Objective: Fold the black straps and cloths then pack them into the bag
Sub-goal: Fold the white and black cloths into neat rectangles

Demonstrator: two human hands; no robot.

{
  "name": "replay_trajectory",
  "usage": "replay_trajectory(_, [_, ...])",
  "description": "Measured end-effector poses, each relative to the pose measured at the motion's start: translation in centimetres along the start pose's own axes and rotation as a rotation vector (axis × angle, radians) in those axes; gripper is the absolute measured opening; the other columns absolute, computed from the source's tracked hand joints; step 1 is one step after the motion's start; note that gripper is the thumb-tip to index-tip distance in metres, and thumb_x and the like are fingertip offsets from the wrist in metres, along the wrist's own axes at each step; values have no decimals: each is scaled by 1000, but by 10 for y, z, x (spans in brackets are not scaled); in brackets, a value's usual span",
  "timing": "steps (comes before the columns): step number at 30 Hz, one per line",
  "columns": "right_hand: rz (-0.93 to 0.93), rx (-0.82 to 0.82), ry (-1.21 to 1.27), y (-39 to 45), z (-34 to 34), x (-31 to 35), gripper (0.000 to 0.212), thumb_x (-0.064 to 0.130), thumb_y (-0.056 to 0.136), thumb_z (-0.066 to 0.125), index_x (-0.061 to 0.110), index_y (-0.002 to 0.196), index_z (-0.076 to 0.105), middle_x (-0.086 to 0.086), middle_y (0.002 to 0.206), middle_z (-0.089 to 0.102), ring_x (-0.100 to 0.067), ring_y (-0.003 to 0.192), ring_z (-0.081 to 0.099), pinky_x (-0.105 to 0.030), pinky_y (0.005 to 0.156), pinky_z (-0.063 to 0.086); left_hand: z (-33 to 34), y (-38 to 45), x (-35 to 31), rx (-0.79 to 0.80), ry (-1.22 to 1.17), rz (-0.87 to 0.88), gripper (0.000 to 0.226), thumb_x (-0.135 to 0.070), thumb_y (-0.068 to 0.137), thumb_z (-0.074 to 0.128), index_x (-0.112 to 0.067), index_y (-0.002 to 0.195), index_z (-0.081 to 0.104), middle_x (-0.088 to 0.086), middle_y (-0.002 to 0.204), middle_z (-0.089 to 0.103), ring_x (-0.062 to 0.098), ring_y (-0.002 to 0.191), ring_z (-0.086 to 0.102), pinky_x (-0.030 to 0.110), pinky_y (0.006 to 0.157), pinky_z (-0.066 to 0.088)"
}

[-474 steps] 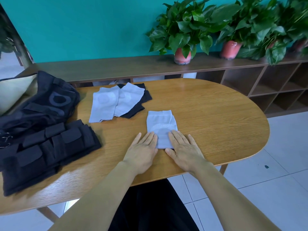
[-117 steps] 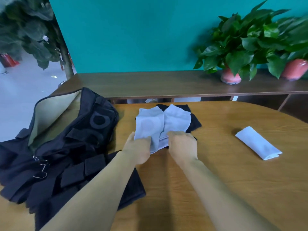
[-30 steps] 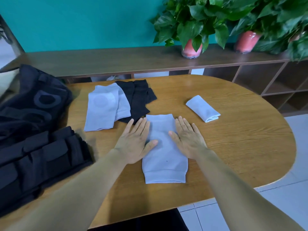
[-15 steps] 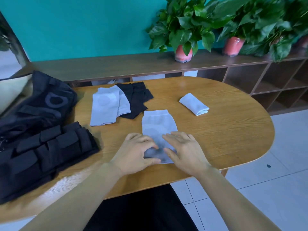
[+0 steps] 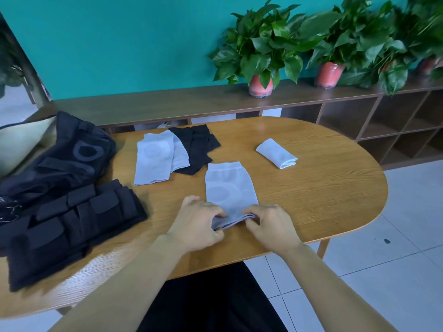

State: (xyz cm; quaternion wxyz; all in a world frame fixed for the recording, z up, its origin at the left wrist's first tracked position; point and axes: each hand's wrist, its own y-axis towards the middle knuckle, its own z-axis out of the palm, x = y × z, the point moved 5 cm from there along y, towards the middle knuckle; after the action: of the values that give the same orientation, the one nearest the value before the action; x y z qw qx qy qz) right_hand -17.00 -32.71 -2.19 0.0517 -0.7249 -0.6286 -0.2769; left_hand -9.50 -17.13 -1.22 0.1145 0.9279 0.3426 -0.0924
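Fold step | left hand (image 5: 200, 222) and right hand (image 5: 269, 224) pinched grey cloth (image 5: 229, 190) near table's (image 5: 323, 188) front edge, to double it.

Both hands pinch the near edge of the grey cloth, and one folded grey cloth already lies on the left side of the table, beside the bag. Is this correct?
Not quite. The folded grey cloth lies on the right side of the table, far from the bag, as the head view shows. Both hands do pinch the grey cloth.
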Motion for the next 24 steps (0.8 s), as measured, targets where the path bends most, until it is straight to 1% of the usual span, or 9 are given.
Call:
replay_trajectory(2, [145,9,159,4,-2,-7,9,24,87,60,22,82,67,2,66,61,-16,66,54,-32,60,41,-2,-1,3,-30,-86,-52,36,-50,71,55,-35,103,62,-20,88,64,0,87,56,27,108,15])
replay_trajectory(4, [231,6,241,9,-2,-11,13,26,90,58,21,79,64,1,64,59,-14,60,50,-31,57,40,-1,1,7,-44,-158,-108,28,-55,73,60,-31,89,60,-15,68,56,3,71,52,26,94,23])
replay_trajectory(7, [269,1,171,18,-3,-10,14,30,92,55,24,82,62,8,62,52,-13,63,49,-29,58,38,4,7,17,-90,-232,-227,30,-39,87,62,-20,69,47,-8,56,40,11,57,40,31,73,27])
replay_trajectory(9, [290,-1,114,25,-3,-8,15,32,93,53,24,86,63,9,68,54,-16,71,54,-31,63,42,7,12,24,-121,-299,-325,36,-35,91,59,-17,65,42,-7,56,36,14,56,36,32,67,28])
replay_trajectory(11, [327,-3,81,33,-1,-8,16,32,94,51,23,88,63,8,75,60,-19,77,57,-32,67,44,9,16,27,-138,-290,-403,42,-36,93,56,-16,63,37,-7,55,34,15,55,34,32,65,27])
replay_trajectory(13, [357,-9,31,42,1,-7,17,32,94,50,21,90,62,4,79,63,-21,78,58,-30,65,43,9,20,28,-160,-251,-467,45,-39,95,54,-18,61,32,-6,53,34,14,53,34,33,66,27])
replay_trajectory(18, [399,-4,-86,57,6,-9,20,28,95,47,14,90,61,-4,83,66,-23,72,55,-29,58,35,8,32,28,-159,-90,-546,39,-46,97,46,-20,68,45,-5,62,52,17,68,54,31,76,29])
replay_trajectory(22, [416,-21,-165,65,10,-12,19,28,95,44,14,88,55,-2,81,61,-24,71,53,-28,58,34,8,39,31,-174,34,-544,33,-49,97,41,-24,78,50,-5,64,59,14,67,58,32,80,26])
replay_trajectory(24, [433,-49,-175,65,10,-15,18,30,97,44,17,91,53,0,87,59,-22,71,50,-28,60,33,10,40,33,-181,82,-528,30,-51,97,38,-27,84,51,-6,64,61,13,67,59,33,82,24])
